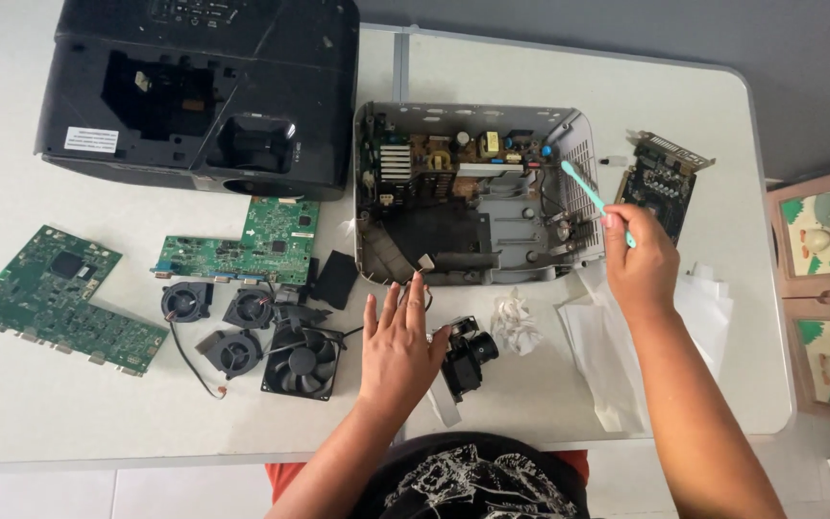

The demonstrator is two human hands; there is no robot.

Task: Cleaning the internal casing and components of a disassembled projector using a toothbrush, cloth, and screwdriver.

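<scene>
Right hand: the right hand (640, 269) is closed in a pinch on a light-green toothbrush (594, 199), gripped at the handle's lower end; nothing else is in it.
Toothbrush axis: the long axis runs up and to the left from the fingers; the bristle head is the far end, raised over the right inner side of the open grey casing (492, 240); whether the bristles touch anything cannot be told.
Casing from right hand: it lies to the left of and beyond the hand; the power board (463, 154) inside sits along the far wall, well left of the brush head.
Left hand: the left hand (398, 351) is open and flat, fingers spread, holding nothing; its fingertips reach the near edge of the casing, touching or just short, not clear which.
Near left hand: a black lens block (468, 358) lies just to its right, touching the thumb side; a crumpled tissue (516, 325) lies further right; four black fans (247, 336) lie to its left.
Nearer hand: the right hand is the nearer to the casing's right wall; the left to its front rim.
Beside right hand: a small green card (662, 183) lies just beyond it; white paper sheets (607, 356) lie beneath the forearm.
Further off: two green circuit boards (60, 298) and a black projector cover (204, 91) lie well to the left.
</scene>
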